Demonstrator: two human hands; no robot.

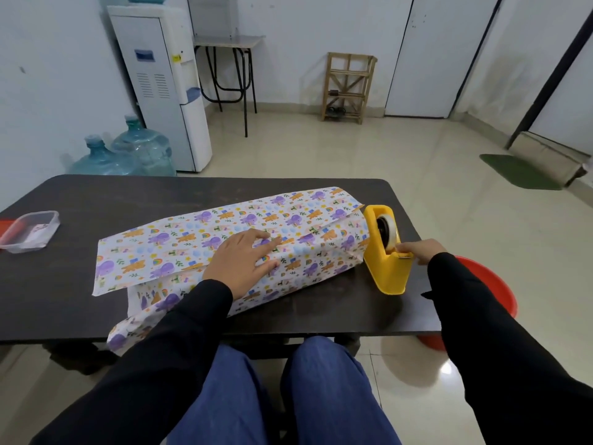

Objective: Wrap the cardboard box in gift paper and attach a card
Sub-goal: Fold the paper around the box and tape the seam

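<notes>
Head view, left hand [239, 261] flat, fingers straight and spread, pressing on top of the paper-wrapped box [308, 226] lying mid-way across the dark table [128, 194], right arm reached forward, right hand [417, 250] curled, fingertips pinching the cutter end of the yellow tape dispenser [383, 271] just beside the box

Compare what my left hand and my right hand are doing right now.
The left hand lies flat with fingers spread, pressing down the gift paper; the right hand has curled fingers pinching the tape at the cutter of the yellow dispenser. The left hand is on the paper, the right hand beside it. Both wear black sleeves.
</notes>
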